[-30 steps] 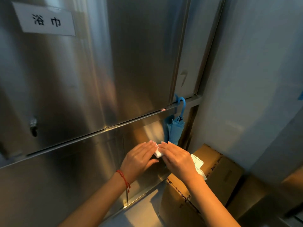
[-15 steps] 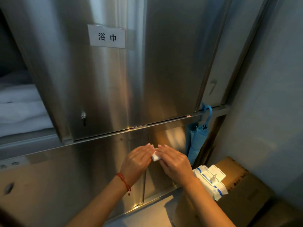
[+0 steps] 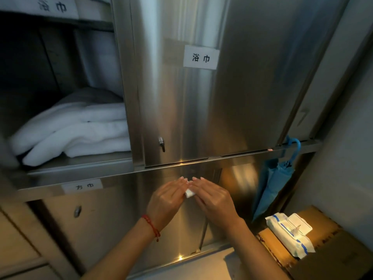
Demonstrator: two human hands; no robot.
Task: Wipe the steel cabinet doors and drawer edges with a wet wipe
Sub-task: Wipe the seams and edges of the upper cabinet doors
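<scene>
Head view: both my left hand (image 3: pixel 168 196) and right hand (image 3: pixel 214 196) pinch the small folded wet wipe (image 3: pixel 189 193) between curled fingertips, near the lower steel door (image 3: pixel 238 178); best to refold a flat clean face before pressing it on.

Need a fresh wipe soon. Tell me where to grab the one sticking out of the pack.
Pinch the upright tuft of the wipe poking through the wipe pack opening, coming from above with thumb and forefinger. The flip lid stands open behind it, so approach from the front.
</scene>
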